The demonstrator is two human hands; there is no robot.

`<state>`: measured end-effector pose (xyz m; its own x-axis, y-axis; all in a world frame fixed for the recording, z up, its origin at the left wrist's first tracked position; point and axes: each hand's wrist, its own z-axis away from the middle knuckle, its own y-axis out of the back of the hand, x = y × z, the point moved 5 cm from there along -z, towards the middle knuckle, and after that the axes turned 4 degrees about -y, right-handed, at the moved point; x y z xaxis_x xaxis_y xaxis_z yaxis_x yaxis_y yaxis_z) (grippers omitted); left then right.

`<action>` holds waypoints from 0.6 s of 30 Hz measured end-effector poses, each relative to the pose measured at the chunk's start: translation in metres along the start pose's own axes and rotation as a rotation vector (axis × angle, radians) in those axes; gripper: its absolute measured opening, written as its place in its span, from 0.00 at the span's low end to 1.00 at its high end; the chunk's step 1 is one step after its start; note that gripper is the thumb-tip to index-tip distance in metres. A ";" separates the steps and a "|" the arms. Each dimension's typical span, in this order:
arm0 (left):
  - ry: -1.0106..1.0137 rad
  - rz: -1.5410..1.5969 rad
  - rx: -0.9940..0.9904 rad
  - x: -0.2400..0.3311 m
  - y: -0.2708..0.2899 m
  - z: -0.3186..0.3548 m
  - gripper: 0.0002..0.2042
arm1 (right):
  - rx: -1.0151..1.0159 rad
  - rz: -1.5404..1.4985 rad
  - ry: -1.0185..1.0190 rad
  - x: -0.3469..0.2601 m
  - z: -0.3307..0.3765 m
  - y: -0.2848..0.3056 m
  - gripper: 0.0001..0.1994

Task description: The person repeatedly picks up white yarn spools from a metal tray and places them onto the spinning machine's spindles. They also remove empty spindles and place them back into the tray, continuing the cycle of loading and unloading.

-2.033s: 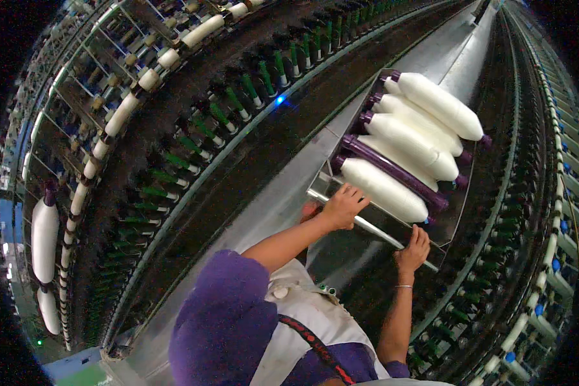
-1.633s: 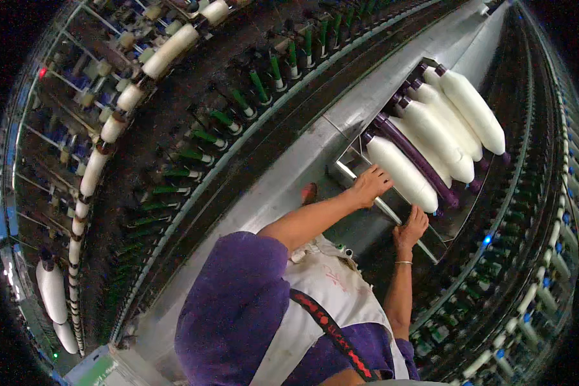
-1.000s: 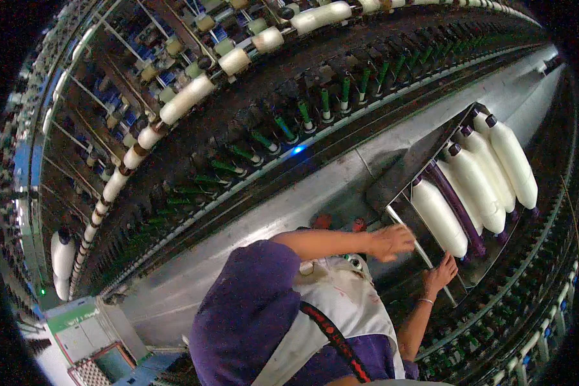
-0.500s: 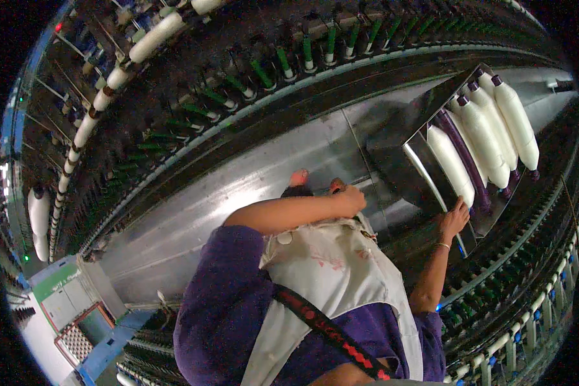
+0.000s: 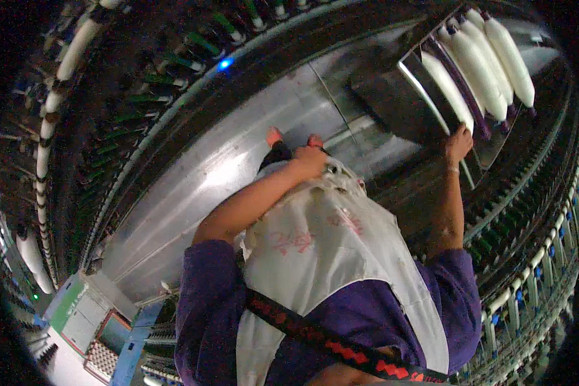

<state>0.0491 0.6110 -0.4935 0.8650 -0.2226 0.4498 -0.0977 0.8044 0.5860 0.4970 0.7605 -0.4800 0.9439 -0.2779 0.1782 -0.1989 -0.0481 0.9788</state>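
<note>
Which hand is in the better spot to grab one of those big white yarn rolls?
Probably the right hand. It already grips the edge of the metal tray, beside the white yarn rolls. The left hand rests low against the apron, well away from the tray.

The left hand [image 5: 310, 161] has come off the tray [image 5: 392, 103] and pulled back to the apron [image 5: 328, 238]. The tray has slid toward two o'clock, held now only by the right hand [image 5: 458, 143].

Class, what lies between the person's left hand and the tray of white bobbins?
In the head view, only bare shiny floor separates the left hand from the tray of white bobbins.
</note>
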 end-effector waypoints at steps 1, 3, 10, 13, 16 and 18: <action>0.069 0.091 -0.032 -0.005 0.001 0.003 0.15 | 0.002 -0.009 -0.101 -0.007 -0.005 0.014 0.23; 0.017 0.046 0.161 -0.004 0.020 0.022 0.13 | 0.152 -0.432 0.055 -0.059 0.004 0.066 0.31; -0.126 0.225 0.475 -0.012 0.087 0.074 0.11 | -0.968 -1.347 0.906 -0.289 0.167 0.157 0.21; -0.251 0.540 0.579 -0.026 0.096 0.092 0.14 | -0.966 -1.263 0.870 -0.292 0.178 0.139 0.15; -0.243 0.680 0.678 -0.044 0.107 0.116 0.13 | -1.066 -0.912 1.100 -0.285 0.182 0.126 0.09; -0.288 0.683 0.863 -0.056 0.129 0.146 0.12 | -0.927 -0.974 1.004 -0.291 0.167 0.136 0.08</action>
<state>-0.0834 0.6472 -0.3445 0.3663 -0.0915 0.9260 -0.9079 0.1829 0.3773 0.1509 0.6742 -0.4161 0.4685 0.2115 -0.8578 0.3877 0.8232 0.4147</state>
